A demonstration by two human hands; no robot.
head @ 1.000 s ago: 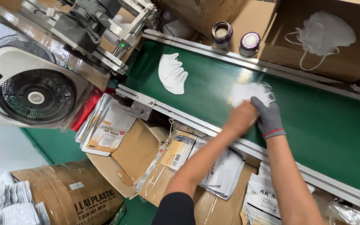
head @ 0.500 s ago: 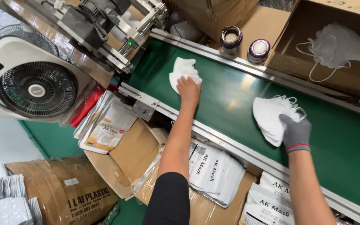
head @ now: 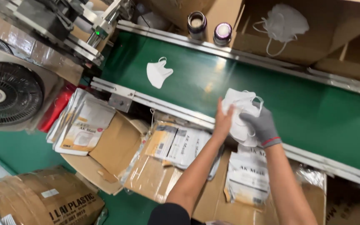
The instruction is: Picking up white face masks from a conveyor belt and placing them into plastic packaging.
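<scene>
Two hands meet over the near rail of a long green belt (head: 313, 125), its matte, flat surface edged in bright metal so things ride along within reach. Cardboard boxes (head: 117, 146), brown and creased, sit open just below the rail, and flat printed pouches (head: 180, 143) lie in loose piles in and across them, close under the hands. A round black fan (head: 5, 93) with a wire grille stands at the left beside grey metal machinery (head: 63, 25).

Between the hands is a small stack of masks (head: 240, 110), white, soft and folded, ear loops curling off the top edge. The left hand (head: 222, 121), bare, is open and pressed flat against the stack's side, seemingly squaring it. The right hand (head: 260, 125), in a grey knit glove with a red cuff line, is cupped around the stack from the other side, grasping it.

Farther up the belt, well apart, one lone mask (head: 158, 73) lies flat. Two small dark jars (head: 209, 27) stand beyond the far rail.
</scene>
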